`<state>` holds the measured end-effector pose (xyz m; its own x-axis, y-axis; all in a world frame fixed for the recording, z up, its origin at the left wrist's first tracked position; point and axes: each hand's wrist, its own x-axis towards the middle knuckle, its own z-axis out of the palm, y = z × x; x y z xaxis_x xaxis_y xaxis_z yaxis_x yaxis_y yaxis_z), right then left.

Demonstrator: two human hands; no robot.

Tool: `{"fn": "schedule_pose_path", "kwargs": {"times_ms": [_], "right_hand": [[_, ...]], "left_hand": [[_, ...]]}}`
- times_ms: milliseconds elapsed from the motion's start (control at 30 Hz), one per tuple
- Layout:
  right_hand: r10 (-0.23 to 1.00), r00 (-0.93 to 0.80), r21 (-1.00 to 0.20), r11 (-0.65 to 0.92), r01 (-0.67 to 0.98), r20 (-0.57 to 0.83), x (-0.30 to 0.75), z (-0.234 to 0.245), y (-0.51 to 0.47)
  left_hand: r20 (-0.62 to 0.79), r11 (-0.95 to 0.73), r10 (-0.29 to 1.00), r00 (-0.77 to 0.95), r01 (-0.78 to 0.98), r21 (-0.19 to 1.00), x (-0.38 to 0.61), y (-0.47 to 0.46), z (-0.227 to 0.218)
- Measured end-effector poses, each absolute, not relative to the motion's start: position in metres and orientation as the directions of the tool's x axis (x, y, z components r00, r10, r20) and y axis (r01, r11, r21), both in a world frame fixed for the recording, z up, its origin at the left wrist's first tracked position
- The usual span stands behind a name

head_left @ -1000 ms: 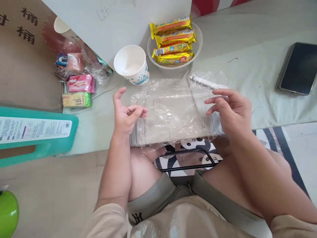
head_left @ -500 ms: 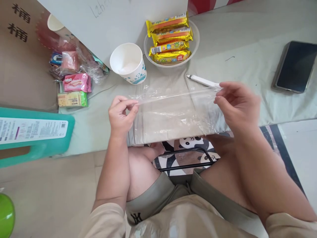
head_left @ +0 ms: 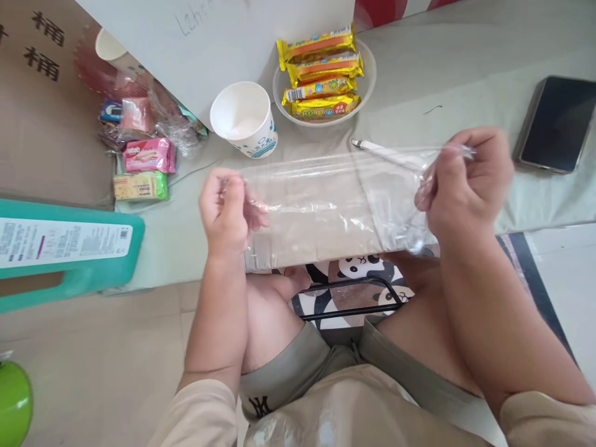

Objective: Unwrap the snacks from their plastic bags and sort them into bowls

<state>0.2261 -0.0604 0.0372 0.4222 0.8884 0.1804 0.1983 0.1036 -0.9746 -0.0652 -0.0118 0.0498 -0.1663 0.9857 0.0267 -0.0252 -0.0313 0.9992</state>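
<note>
A clear plastic bag point(head_left: 326, 198) is stretched between my two hands over the near edge of the low table point(head_left: 447, 68). My left hand point(head_left: 228, 208) pinches the bag's left end with closed fingers. My right hand point(head_left: 465, 180) is closed on the bag's right end, lifted slightly. A white pen-like object point(head_left: 382, 151) lies on the table just behind the bag's top edge. Beyond it stand a white paper cup point(head_left: 244, 118) and a white bowl point(head_left: 367, 84) holding yellow snack packs point(head_left: 321, 71).
A dark phone point(head_left: 556, 124) lies at the table's right. Pink and green snack packets point(head_left: 144, 167) and a crumpled bag of snacks sit at the left by a cardboard box point(head_left: 46, 124). A teal bottle point(head_left: 65, 248) lies at the left edge. A white board leans behind the cup.
The bag lay flat with both hands loose above it. Both hands then pinched its ends, raised it and pulled it taut; my right hand has moved right and up.
</note>
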Motion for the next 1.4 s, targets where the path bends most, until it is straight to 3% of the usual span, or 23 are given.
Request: {"fn": "schedule_pose_path", "kwargs": {"times_ms": [133, 233, 333, 500, 667, 800, 867, 933, 1000, 1067, 1167, 1267, 1400], "right_hand": [[0.888, 0.435, -0.977, -0.2, 0.074, -0.149, 0.235, 0.017, -0.052], [0.922, 0.317, -0.963, -0.258, 0.081, -0.22, 0.238, 0.003, -0.05], [0.951, 0.248, -0.966, -0.224, 0.131, -0.187, 0.235, -0.001, -0.053], [0.939, 0.321, -0.927, -0.223, 0.303, -0.121, 0.231, -0.001, -0.056], [0.966, 0.248, -0.827, -0.084, 0.556, 0.068, 0.24, -0.003, -0.058], [0.924, 0.304, -0.718, -0.047, 0.695, 0.234, 0.244, 0.013, -0.056], [0.944, 0.234, -0.786, 0.04, 0.617, 0.231, 0.24, 0.025, -0.052], [0.992, 0.059, -0.897, 0.076, 0.436, 0.112, 0.231, 0.035, -0.048], [0.984, -0.174, -0.969, 0.014, 0.247, -0.03, 0.217, 0.04, -0.044], [0.913, -0.385, -0.985, -0.082, 0.154, -0.136, 0.201, 0.041, -0.041], [0.752, -0.605, -0.964, -0.178, 0.197, -0.262, 0.184, 0.038, -0.04], [0.722, -0.608, -0.943, -0.216, 0.255, -0.33, 0.181, 0.035, -0.044], [0.893, -0.341, -0.949, -0.232, 0.215, -0.296, 0.187, 0.033, -0.049]], "left_hand": [[-0.288, 0.282, 0.949, -0.124, -0.066, 0.957, -0.061, 0.008, 0.037], [-0.393, 0.38, 0.913, -0.112, -0.125, 0.917, -0.064, 0.016, 0.028], [-0.379, 0.372, 0.924, -0.04, -0.127, 0.92, -0.067, 0.014, 0.025], [-0.279, 0.278, 0.957, -0.086, -0.019, 0.96, -0.067, 0.008, 0.023], [-0.267, 0.275, 0.952, -0.15, 0.032, 0.961, -0.069, 0.012, 0.019], [-0.326, 0.325, 0.945, -0.034, -0.034, 0.945, -0.073, 0.011, 0.024], [-0.362, 0.366, 0.93, 0.07, -0.062, 0.928, -0.071, 0.009, 0.03], [-0.383, 0.401, 0.904, 0.187, -0.063, 0.914, -0.067, 0.004, 0.037], [-0.391, 0.428, 0.865, 0.314, -0.057, 0.902, -0.062, 0.0, 0.042], [-0.398, 0.459, 0.815, 0.42, -0.051, 0.887, -0.057, -0.002, 0.044], [-0.417, 0.496, 0.775, 0.475, -0.049, 0.867, -0.056, -0.001, 0.037], [-0.396, 0.48, 0.807, 0.438, -0.095, 0.872, -0.062, 0.006, 0.028], [-0.42, 0.52, 0.816, 0.397, -0.188, 0.833, -0.062, 0.015, 0.026]]}}
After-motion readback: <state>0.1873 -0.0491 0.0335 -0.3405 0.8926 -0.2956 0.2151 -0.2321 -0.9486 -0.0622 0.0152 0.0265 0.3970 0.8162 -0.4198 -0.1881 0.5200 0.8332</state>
